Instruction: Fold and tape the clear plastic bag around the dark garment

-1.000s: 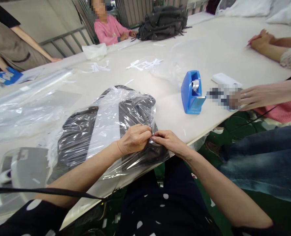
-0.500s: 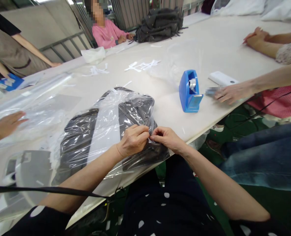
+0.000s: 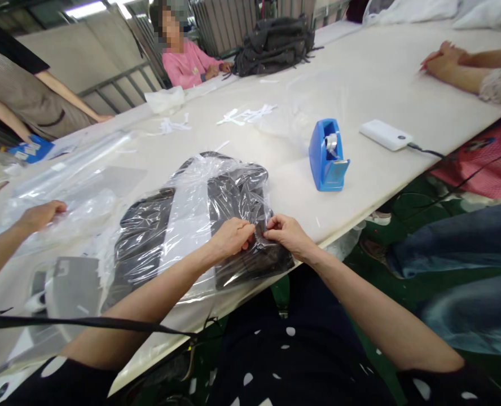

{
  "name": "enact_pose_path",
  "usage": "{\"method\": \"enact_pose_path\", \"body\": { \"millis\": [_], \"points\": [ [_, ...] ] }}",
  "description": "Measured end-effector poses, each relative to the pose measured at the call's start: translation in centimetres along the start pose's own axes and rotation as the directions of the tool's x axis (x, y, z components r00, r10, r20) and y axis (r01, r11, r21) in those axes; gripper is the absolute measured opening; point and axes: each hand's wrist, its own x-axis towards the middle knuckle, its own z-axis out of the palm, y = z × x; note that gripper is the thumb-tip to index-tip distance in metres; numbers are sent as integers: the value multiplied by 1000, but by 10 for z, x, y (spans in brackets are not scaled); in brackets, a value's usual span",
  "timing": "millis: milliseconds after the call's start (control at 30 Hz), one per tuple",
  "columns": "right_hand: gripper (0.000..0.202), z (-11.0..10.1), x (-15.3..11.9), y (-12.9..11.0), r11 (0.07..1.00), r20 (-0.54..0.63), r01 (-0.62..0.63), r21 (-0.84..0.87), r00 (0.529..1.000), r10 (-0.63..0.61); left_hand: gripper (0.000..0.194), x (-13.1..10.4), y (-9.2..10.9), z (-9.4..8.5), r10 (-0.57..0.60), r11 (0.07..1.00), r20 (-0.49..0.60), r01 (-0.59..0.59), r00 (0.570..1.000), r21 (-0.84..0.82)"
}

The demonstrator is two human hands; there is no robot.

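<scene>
Moved since earlier: your two hands have slid a little toward the tabletop edge along the bag's mouth; the co-worker's hand beside the tape dispenser [image 3: 327, 156] has gone, and another person's hand [image 3: 39, 215] now rests on the loose plastic at far left.
Item: dark garment [image 3: 227, 197] sealed inside a clear plastic bag [image 3: 187, 208], lying flat at the near edge of the tabletop [image 3: 386, 84].
Left hand [image 3: 230, 238]: fingers pinched together on the bag's open end, touching the right hand's.
Right hand [image 3: 289, 235]: fingers likewise clamped on the same fold of film.
Nearby: white power bank [image 3: 385, 135] with cable, well apart; paper scraps [image 3: 244, 113] farther off.
Risk, tearing: you could split the thin film if both pinches pull apart too hard.
Risk, slipping: the slick plastic may escape your grip and the fold may spring open.
Risk, falling: the bag's corner overhangs the edge; a tug toward you could drag it off.
</scene>
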Motion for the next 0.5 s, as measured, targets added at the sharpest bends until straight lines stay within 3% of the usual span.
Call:
{"method": "enact_pose_path", "body": {
  "millis": [100,200,267,367,500],
  "points": [
    [23,1,-3,0,992,-23,-12,125,1000,15,31,7,6,0,-164,983,83,170,983,-72],
    [25,1,-6,-2,975,-11,-50,215,999,54,28,10,7,1,-202,936,137,232,970,-264],
    [25,0,-7,-4,962,-9,-96,254,995,102,28,8,7,0,-192,891,151,237,970,-387],
    [26,-1,-7,-5,957,18,-159,244,987,159,27,0,8,-4,-191,869,108,219,976,-444],
    [40,-3,-3,-9,955,173,-178,235,975,139,19,-6,10,-4,-181,869,61,189,982,-458]
  ]
}}
